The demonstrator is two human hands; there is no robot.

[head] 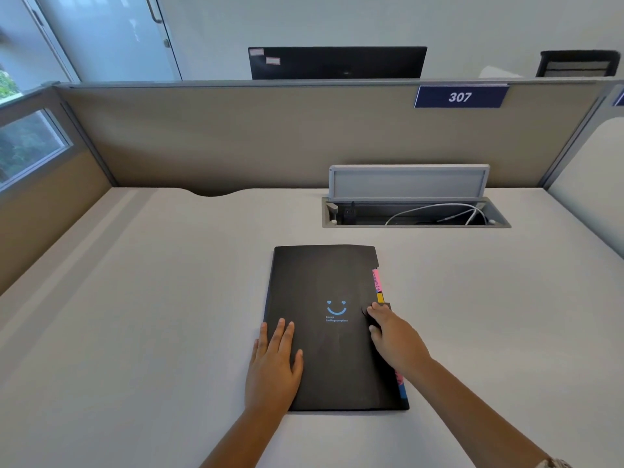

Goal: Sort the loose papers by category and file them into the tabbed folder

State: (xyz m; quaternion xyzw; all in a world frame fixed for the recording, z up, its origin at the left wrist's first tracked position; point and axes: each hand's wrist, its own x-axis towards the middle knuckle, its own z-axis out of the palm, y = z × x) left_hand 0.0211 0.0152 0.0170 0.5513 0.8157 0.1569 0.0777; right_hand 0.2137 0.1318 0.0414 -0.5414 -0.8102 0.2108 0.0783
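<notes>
The left hand [273,363] lies flat with straight fingers on the lower left part of the closed black tabbed folder [324,285], which sits in the middle of the desk [135,298]; the right hand [393,336] rests on the folder's right edge, fingertips curled at a small dark closure flap, though whether they actually pinch it I cannot tell. Pink, yellow and blue tabs [377,280] peek out along that right edge. No loose papers are in view, so either filing is finished or the sheets lie out of sight.
</notes>
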